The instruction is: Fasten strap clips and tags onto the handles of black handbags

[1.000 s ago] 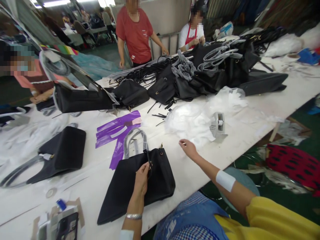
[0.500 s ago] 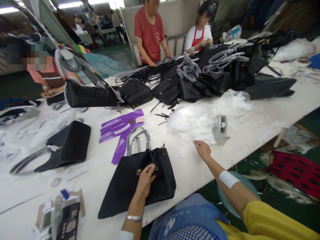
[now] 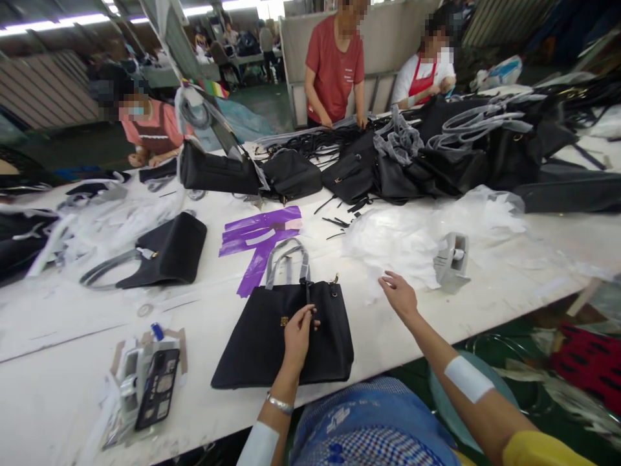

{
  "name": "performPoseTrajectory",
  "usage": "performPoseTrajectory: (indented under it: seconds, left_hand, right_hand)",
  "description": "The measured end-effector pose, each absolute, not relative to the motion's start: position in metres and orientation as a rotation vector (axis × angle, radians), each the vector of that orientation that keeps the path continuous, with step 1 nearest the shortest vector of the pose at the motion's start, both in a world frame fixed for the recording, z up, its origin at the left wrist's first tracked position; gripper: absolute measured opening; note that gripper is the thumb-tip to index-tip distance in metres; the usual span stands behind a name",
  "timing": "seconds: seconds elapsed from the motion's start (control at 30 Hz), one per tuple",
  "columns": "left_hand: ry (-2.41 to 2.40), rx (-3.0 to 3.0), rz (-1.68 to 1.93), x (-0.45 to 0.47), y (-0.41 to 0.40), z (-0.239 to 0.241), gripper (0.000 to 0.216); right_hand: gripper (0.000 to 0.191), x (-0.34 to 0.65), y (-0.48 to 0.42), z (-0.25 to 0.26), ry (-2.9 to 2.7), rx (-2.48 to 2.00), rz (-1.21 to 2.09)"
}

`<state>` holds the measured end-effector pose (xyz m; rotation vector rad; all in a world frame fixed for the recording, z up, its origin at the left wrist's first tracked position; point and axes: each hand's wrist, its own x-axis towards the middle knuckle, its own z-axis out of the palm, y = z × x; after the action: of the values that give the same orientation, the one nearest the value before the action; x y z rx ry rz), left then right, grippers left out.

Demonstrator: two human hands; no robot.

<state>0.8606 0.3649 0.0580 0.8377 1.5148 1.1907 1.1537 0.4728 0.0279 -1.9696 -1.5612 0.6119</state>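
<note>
A black handbag (image 3: 262, 343) lies on the table before me, its two handles (image 3: 288, 259) wrapped in clear plastic and pointing away. My left hand (image 3: 297, 333) rests over the bag's front, thumb and fingers pinched on a thin black strap (image 3: 307, 294) that hangs from the handle base. Beside the fingers sits a small gold-coloured clasp (image 3: 284, 321). Off to the right, my right hand (image 3: 402, 296) reaches out with fingers extended and slightly apart, at the near edge of a pile of white tissue-like sheets (image 3: 392, 239). I see nothing held in it.
A tape dispenser (image 3: 453, 259) stands right of the white pile. Purple strips (image 3: 262, 239) lie beyond the bag. Another handbag (image 3: 169, 252) and a dark phone-like case (image 3: 158, 388) are at left. Black bags (image 3: 349, 168) heap along the far side, where several people work.
The view has turned left, so the scene shifts rightward. My right hand's fingers have loosened from a pinch and extended near the white pile. My left hand keeps its pinch on the strap.
</note>
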Motion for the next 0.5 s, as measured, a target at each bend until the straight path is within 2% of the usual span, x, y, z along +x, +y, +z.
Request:
performPoseTrajectory:
  seconds: [0.17, 0.37, 0.5]
  left_hand:
    - [1.497, 0.894, 1.198, 0.863, 0.361, 0.054, 0.034]
    - [1.469, 0.863, 1.230, 0.865, 0.356, 0.056, 0.030]
    - [1.458, 0.852, 1.232, 0.868, 0.352, 0.063, 0.029]
  right_hand:
    - [0.042, 1.150, 0.468, 0.038, -1.535, -2.061, 0.520]
    - [0.041, 1.147, 0.468, 0.044, -1.541, -2.001, 0.543]
    - [0.038, 1.136, 0.467, 0.052, -1.642, -1.937, 0.675]
